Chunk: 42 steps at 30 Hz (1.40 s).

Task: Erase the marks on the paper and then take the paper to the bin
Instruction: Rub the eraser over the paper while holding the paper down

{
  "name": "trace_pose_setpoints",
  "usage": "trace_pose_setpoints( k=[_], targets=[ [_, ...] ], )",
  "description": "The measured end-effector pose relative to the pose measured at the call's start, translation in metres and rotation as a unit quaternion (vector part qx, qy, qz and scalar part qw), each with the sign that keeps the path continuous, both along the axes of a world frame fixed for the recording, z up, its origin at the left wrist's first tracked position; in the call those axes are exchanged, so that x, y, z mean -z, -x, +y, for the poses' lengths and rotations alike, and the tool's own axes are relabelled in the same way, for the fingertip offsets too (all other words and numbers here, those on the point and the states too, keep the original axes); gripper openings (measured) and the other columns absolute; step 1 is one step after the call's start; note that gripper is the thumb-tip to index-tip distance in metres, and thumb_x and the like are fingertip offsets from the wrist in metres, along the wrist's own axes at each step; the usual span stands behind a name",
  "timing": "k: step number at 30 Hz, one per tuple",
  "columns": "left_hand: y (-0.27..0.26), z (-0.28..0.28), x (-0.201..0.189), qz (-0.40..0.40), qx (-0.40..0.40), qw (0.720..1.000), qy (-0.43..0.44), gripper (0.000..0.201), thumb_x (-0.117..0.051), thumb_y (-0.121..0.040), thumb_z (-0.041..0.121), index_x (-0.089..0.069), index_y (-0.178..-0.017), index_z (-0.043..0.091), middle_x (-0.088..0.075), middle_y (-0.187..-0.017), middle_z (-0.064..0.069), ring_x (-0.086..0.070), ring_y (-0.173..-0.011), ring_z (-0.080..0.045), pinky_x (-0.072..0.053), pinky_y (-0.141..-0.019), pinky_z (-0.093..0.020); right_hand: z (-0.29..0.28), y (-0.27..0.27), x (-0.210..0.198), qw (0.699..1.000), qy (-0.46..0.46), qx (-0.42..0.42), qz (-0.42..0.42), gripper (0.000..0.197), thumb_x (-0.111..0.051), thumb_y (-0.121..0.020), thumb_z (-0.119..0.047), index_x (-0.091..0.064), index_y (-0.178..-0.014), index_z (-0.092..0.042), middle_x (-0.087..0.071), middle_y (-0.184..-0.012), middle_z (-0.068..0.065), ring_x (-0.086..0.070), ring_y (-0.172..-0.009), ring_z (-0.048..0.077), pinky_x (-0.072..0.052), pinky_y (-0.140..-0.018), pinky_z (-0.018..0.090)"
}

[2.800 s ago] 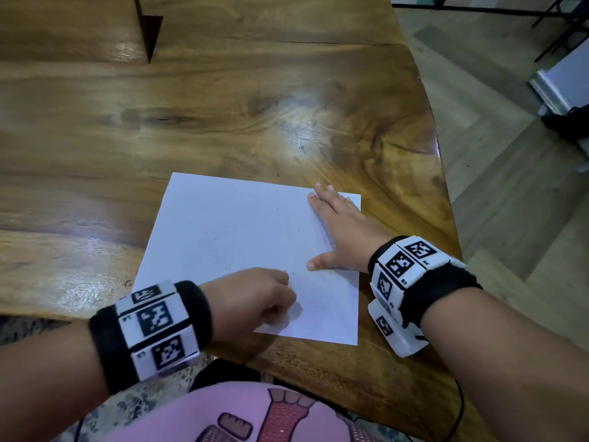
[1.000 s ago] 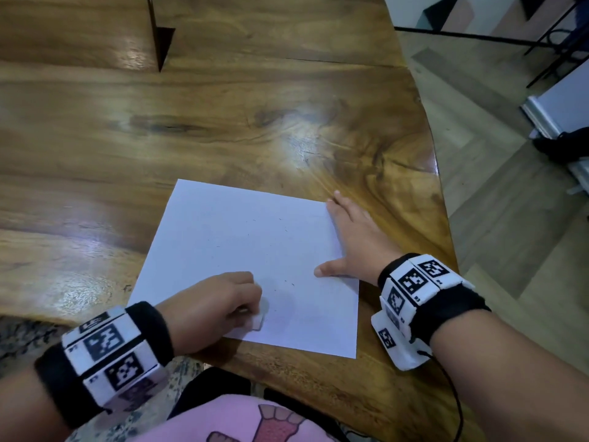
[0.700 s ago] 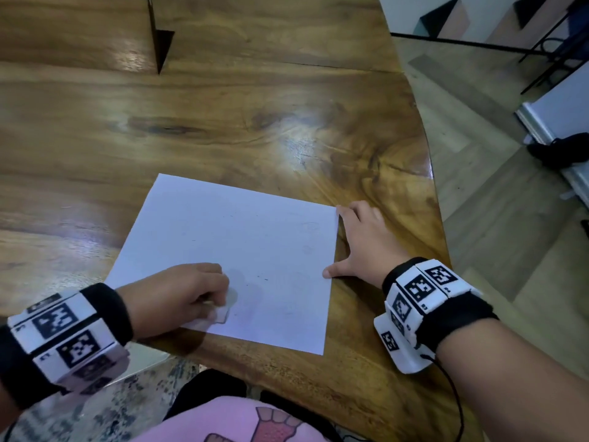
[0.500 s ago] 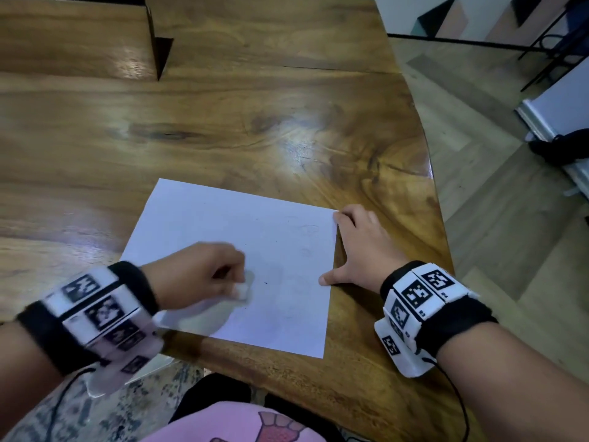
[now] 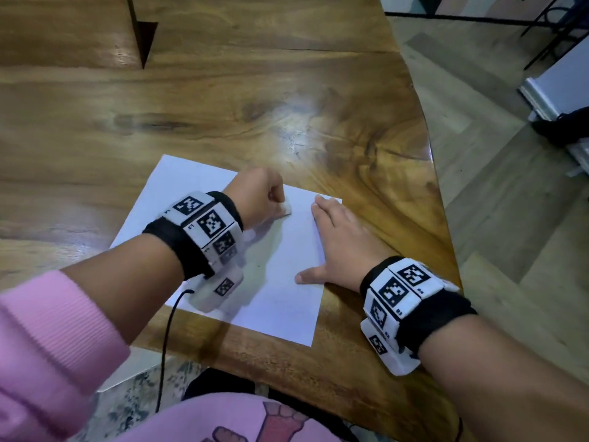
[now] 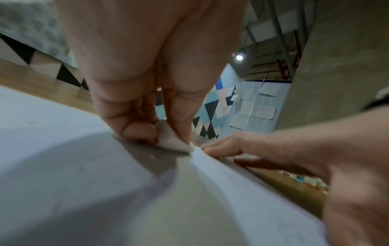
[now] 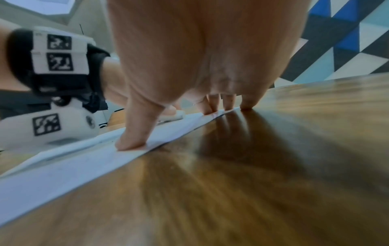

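A white sheet of paper (image 5: pixel 280 282) lies on the wooden table (image 5: pixel 223 106) near its front edge. My left hand (image 5: pixel 258 199) pinches a small white eraser (image 5: pixel 284 209) and presses it on the paper near the far right corner. In the left wrist view the eraser (image 6: pixel 171 139) sits between thumb and fingers, touching the paper (image 6: pixel 105 191). My right hand (image 5: pixel 338 240) lies flat with straight fingers on the paper's right edge. In the right wrist view its thumb and fingertips (image 7: pixel 210 109) press the paper (image 7: pixel 63 171) down. No bin is visible.
The table's right edge (image 5: pixel 436 193) curves close beside my right hand, with wood-plank floor (image 5: pixel 494 218) beyond. A dark notch (image 5: pixel 143 39) cuts into the table at the far left. A white unit (image 5: pixel 554 97) stands on the floor at the far right.
My left hand has carried the eraser from the paper's near left part up to its far right corner. The right hand has stayed at the right edge, and the paper has shifted slightly.
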<state>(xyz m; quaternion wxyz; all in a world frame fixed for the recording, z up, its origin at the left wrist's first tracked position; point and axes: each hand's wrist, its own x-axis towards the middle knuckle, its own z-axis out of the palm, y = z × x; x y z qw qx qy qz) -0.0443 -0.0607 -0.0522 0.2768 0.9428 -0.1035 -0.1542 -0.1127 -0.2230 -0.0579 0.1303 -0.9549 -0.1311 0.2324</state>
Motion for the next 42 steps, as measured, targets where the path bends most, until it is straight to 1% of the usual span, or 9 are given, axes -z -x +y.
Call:
trace_pose_setpoints(
  k=[3, 8, 12, 16, 20, 26, 33, 38, 42],
  targets=[
    [-0.012, -0.002, -0.005, -0.013, 0.002, 1.0, 0.01, 0.012, -0.07, -0.075, 0.014, -0.058, -0.078, 0.013, -0.044, -0.059, 0.01, -0.041, -0.054, -0.004, -0.032, -0.045, -0.007, 0.0, 0.002, -0.001, 1.0, 0.0, -0.002, -0.005, 0.121, -0.073, -0.066, -0.06, 0.0, -0.15, -0.012, 0.009, -0.158, -0.004, 0.008, -0.145, 0.015, -0.003, -0.118, 0.032],
    [-0.011, -0.005, -0.003, -0.025, 0.041, 0.999, -0.025, 0.009, -0.067, -0.077, 0.013, -0.062, -0.081, 0.006, -0.045, -0.061, 0.006, -0.044, -0.067, -0.017, -0.03, -0.047, -0.004, 0.0, 0.002, 0.002, 1.0, 0.014, -0.008, -0.005, 0.123, -0.07, -0.066, -0.064, 0.005, -0.15, -0.013, 0.017, -0.157, -0.003, 0.014, -0.145, 0.014, 0.004, -0.118, 0.032],
    [0.002, 0.004, -0.002, 0.029, 0.113, 0.993, -0.028, 0.017, -0.07, -0.076, 0.016, -0.055, -0.069, 0.015, -0.048, -0.059, 0.008, -0.043, -0.056, -0.01, -0.031, -0.049, -0.005, -0.002, 0.002, 0.004, 1.0, 0.024, -0.013, -0.004, 0.123, -0.066, -0.067, -0.066, 0.008, -0.15, -0.014, 0.021, -0.157, -0.003, 0.017, -0.144, 0.012, 0.01, -0.118, 0.033],
    [-0.02, -0.011, -0.008, -0.018, 0.067, 0.997, -0.026, 0.01, -0.067, -0.076, 0.012, -0.062, -0.081, 0.004, -0.05, -0.066, 0.004, -0.046, -0.07, -0.018, -0.028, -0.05, -0.006, -0.002, 0.002, 0.004, 0.999, 0.036, -0.012, -0.011, 0.122, -0.064, -0.067, -0.07, 0.007, -0.15, -0.016, 0.019, -0.157, -0.006, 0.017, -0.144, 0.011, 0.013, -0.117, 0.038],
    [-0.014, -0.005, -0.004, 0.025, 0.112, 0.993, -0.034, 0.03, -0.069, -0.076, 0.014, -0.047, -0.058, 0.022, -0.044, -0.058, 0.011, -0.043, -0.059, -0.016, -0.03, -0.048, -0.008, -0.002, 0.003, 0.003, 0.999, 0.051, -0.012, -0.013, 0.122, -0.062, -0.066, -0.072, 0.006, -0.15, -0.017, 0.018, -0.157, -0.007, 0.017, -0.144, 0.01, 0.018, -0.113, 0.045],
    [-0.02, -0.012, -0.003, 0.0, 0.092, 0.996, -0.018, 0.009, -0.068, -0.077, 0.013, -0.062, -0.08, 0.007, -0.045, -0.061, 0.011, -0.047, -0.069, -0.018, -0.031, -0.054, -0.015, -0.003, 0.003, 0.002, 0.998, 0.053, -0.013, -0.012, 0.121, -0.061, -0.066, -0.072, 0.008, -0.15, -0.018, 0.018, -0.157, -0.007, 0.017, -0.144, 0.01, 0.02, -0.112, 0.046],
    [-0.013, -0.001, 0.002, 0.02, 0.105, 0.994, -0.011, 0.016, -0.07, -0.076, 0.016, -0.055, -0.072, 0.015, -0.045, -0.06, 0.009, -0.04, -0.055, -0.004, -0.03, -0.046, -0.008, -0.002, 0.002, 0.003, 0.999, 0.045, 0.003, -0.021, 0.126, -0.064, -0.061, -0.073, 0.007, -0.15, -0.021, 0.013, -0.157, -0.009, 0.012, -0.145, 0.009, 0.017, -0.115, 0.047],
    [-0.023, -0.011, 0.002, -0.032, 0.051, 0.998, 0.005, 0.012, -0.07, -0.076, 0.017, -0.06, -0.078, 0.01, -0.045, -0.061, 0.014, -0.044, -0.063, -0.015, -0.031, -0.048, -0.003, -0.003, -0.002, 0.004, 0.999, 0.044, -0.007, -0.025, 0.126, -0.065, -0.059, -0.074, 0.006, -0.15, -0.024, 0.007, -0.157, -0.011, 0.007, -0.145, 0.012, 0.014, -0.115, 0.049],
    [-0.011, -0.004, -0.003, 0.047, 0.164, 0.985, -0.036, 0.022, -0.071, -0.076, 0.018, -0.052, -0.064, 0.019, -0.046, -0.059, 0.011, -0.044, -0.056, -0.012, -0.032, -0.048, -0.01, -0.004, -0.002, 0.003, 0.999, 0.036, -0.001, -0.025, 0.127, -0.067, -0.058, -0.073, 0.005, -0.15, -0.024, 0.005, -0.156, -0.011, 0.006, -0.144, 0.011, 0.015, -0.114, 0.05]
  ],
)
